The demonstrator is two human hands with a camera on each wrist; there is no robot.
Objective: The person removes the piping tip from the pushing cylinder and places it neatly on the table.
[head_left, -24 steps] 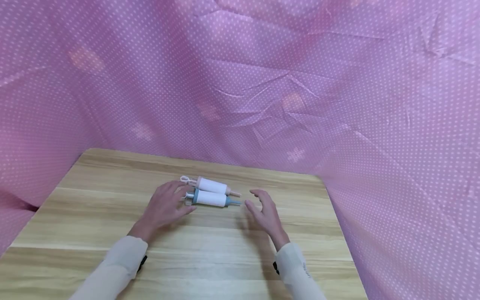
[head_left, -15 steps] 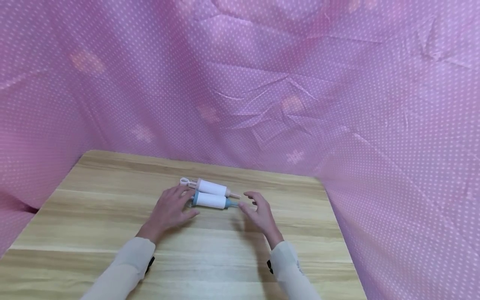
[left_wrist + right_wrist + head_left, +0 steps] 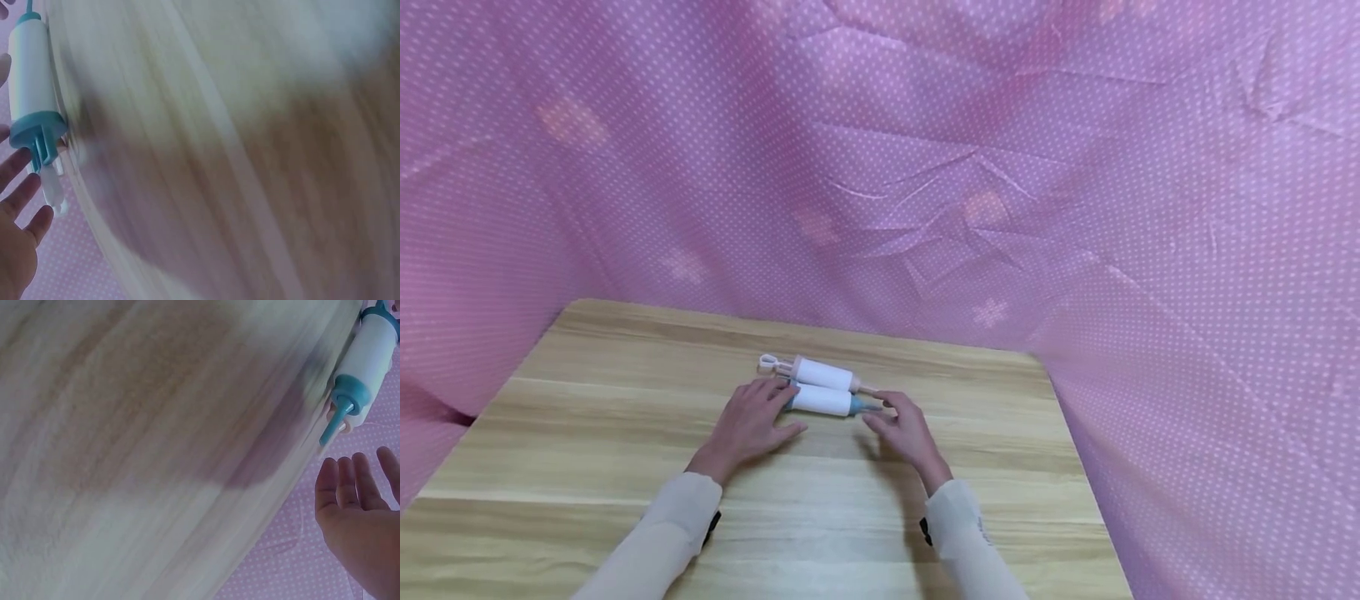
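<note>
The smooth white tube with blue-green ends [image 3: 823, 400] lies on the stripy wooden table [image 3: 820, 517] beside its pink-ended twin [image 3: 826, 375], and from afar I see the left hand [image 3: 752, 423] by its handle [image 3: 47, 147] and the right hand [image 3: 907, 429] by its pointy tip [image 3: 335, 424], fingers [image 3: 327, 481] apart.

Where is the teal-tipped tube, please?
In the head view, the teal-tipped tube lies between left hand and right hand, in front of the pink-tipped tube.

Nr tube [image 3: 822, 400] on tbl [image 3: 820, 517], far tube [image 3: 824, 374] just behind, cloth [image 3: 880, 183] bkgd
</note>
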